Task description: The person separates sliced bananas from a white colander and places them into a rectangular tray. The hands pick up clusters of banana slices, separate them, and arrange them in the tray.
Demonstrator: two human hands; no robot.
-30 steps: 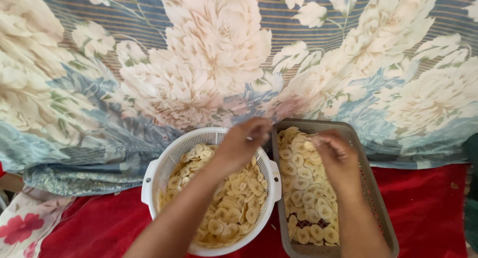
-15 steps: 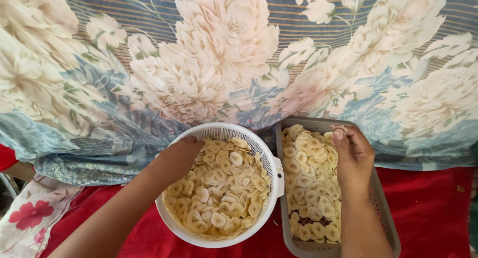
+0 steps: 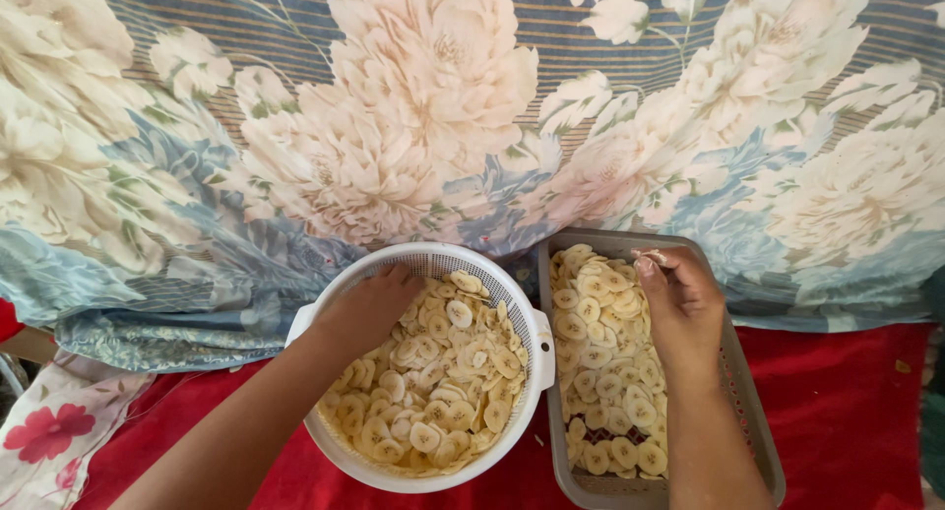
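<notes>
Floral cloth [image 3: 394, 156] is hanging behind, red cloth [image 3: 847, 412] is lying beneath | your left hand [image 3: 369, 308] is reaching into the white colander [image 3: 536, 338] of banana slices [image 3: 433, 392], fingers curled, grip unclear | your right hand [image 3: 679, 308] is pinching slices over the grey tray [image 3: 758, 441] | risk: slices are likely to be dropping between containers.

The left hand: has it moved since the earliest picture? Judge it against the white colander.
Yes. The left hand has gone from the white colander's right rim, beside the grey tray, leftward across the banana slices to the colander's far-left inner side.
</notes>
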